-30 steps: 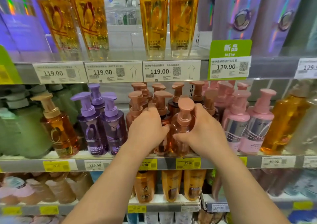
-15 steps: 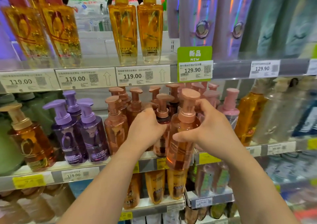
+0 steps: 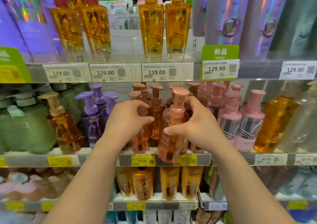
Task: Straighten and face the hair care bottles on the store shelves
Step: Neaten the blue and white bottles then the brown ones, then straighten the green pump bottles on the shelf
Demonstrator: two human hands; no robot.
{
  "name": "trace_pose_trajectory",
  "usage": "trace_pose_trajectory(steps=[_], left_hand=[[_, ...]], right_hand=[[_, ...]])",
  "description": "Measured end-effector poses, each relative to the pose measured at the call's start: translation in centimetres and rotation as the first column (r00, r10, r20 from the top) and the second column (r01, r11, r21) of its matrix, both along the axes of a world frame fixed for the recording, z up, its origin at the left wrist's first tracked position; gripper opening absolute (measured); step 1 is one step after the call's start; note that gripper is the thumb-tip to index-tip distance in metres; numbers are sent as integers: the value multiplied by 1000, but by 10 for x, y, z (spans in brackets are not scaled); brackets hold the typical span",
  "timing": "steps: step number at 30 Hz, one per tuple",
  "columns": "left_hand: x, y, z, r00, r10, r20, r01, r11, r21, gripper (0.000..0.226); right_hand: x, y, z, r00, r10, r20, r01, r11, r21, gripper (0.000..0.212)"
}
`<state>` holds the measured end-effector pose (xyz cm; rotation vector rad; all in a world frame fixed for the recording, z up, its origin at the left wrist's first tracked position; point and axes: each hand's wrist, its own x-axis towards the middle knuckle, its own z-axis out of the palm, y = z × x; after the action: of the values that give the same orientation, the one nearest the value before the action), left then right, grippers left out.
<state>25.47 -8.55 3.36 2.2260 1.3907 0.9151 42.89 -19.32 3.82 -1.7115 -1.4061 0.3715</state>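
A cluster of rose-gold pump bottles (image 3: 155, 114) stands in the middle of the centre shelf (image 3: 106, 160). My right hand (image 3: 195, 126) grips one rose-gold pump bottle (image 3: 169, 146) by its shoulder. That bottle is out in front of the row, tilted slightly, and its base hangs over the shelf's front edge. My left hand (image 3: 127, 120) is curled round the neighbouring rose-gold bottle (image 3: 141, 141) to the left, which stands on the shelf. The backs of the rows are hidden.
Purple pump bottles (image 3: 93, 120) and an amber one (image 3: 63, 124) stand to the left, with pink pump bottles (image 3: 247, 122) to the right. Tall golden oil bottles (image 3: 151, 30) line the shelf above, and orange tubes (image 3: 169, 182) fill the shelf below. Price tags run along the shelf edges.
My right hand has drawn its rose-gold bottle forward out of the row, so its base now overhangs the shelf edge. My left hand stays on the neighbouring bottle.
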Motion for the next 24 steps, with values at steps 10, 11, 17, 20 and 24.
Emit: trace_pose_trajectory(steps=[10,11,17,20,24], left_hand=[[-73,0,-5,977,196,85,-192,980,-59,26],[-79,1,-5,971,219,94,-213,975,-66,27],[-103,0,-7,944,306,125,-295,950,-97,25],[-105,-2,-12,942,318,111,-309,946,-96,26],[-103,-6,-21,942,328,73,-320,941,-108,25]], right_hand=[[-31,44,-17,993,-10,115,10,1000,1,69],[-32,46,-20,992,-24,126,24,1000,0,68],[-41,57,-22,964,-74,256,101,991,-94,61],[-40,64,-18,939,-67,338,121,983,-141,61],[-39,71,-17,912,-16,410,108,973,-204,55]])
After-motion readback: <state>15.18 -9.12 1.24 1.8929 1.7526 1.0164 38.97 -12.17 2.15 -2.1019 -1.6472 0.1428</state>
